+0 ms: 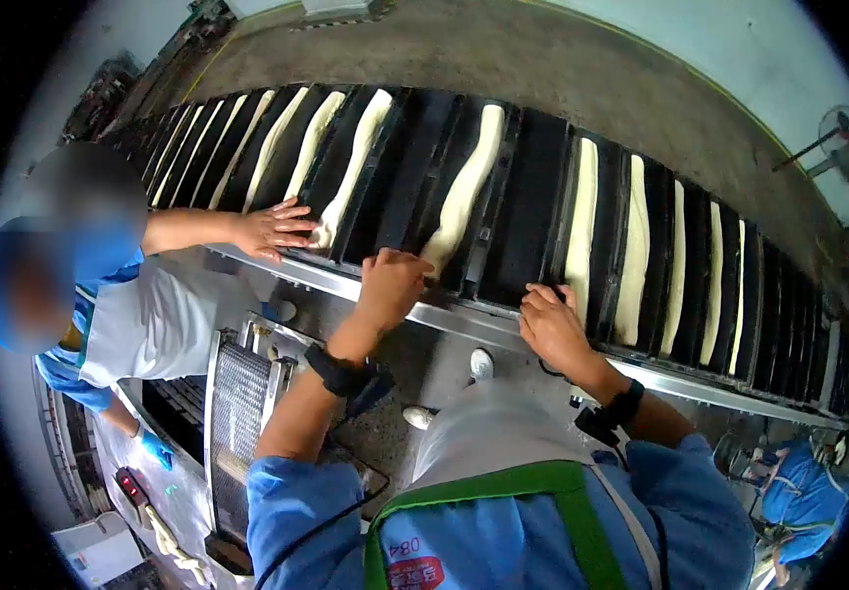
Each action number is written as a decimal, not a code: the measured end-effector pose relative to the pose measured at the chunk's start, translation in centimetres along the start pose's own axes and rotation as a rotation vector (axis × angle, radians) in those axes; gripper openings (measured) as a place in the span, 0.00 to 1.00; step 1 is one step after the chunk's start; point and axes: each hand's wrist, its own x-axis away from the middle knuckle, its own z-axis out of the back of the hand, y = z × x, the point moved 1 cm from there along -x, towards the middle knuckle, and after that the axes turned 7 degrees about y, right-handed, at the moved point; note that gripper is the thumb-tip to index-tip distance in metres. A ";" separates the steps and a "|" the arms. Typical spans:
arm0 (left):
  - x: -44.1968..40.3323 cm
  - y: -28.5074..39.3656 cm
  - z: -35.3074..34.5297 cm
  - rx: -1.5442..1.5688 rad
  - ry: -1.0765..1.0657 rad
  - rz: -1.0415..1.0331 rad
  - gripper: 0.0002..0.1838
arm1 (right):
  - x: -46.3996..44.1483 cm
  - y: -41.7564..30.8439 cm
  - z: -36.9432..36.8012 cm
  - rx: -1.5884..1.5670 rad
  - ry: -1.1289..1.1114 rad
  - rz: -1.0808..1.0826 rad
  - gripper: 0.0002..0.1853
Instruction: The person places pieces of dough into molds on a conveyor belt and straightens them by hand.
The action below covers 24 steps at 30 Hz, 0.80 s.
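Note:
My left hand point(392, 287) is closed at the near end of a long pale dough strip point(466, 192) that lies slightly curved in a black trough; its fingertips are on the dough. Over the near metal edge of the troughs, my right hand point(554, 327) has its fingers curled down beside another dough strip point(583, 226). What those right fingers grip, if anything, is hidden. Between the two strips is a bare black trough point(527, 197). Both wrists wear dark bands.
Several more dough strips point(633, 246) lie in the row of troughs. At the left a co-worker's hand point(275, 230) rests by a dough strip point(355, 167). Below stands a metal mesh guard point(237, 408) and a steel table point(183, 501) with twisted dough point(171, 543). Another person point(803, 497) is at lower right.

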 end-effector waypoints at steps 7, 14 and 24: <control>9.5 -6.4 2.6 0.511 0.010 0.200 0.16 | -0.5 -0.7 -0.2 0.120 0.061 0.031 0.08; 19.9 -8.6 6.7 0.803 0.062 0.495 0.15 | -10.5 -6.2 -2.4 -0.157 0.062 0.297 0.13; 34.3 -8.3 9.0 1.010 0.297 0.994 0.17 | -10.1 -6.3 -3.4 -0.090 -0.152 0.255 0.16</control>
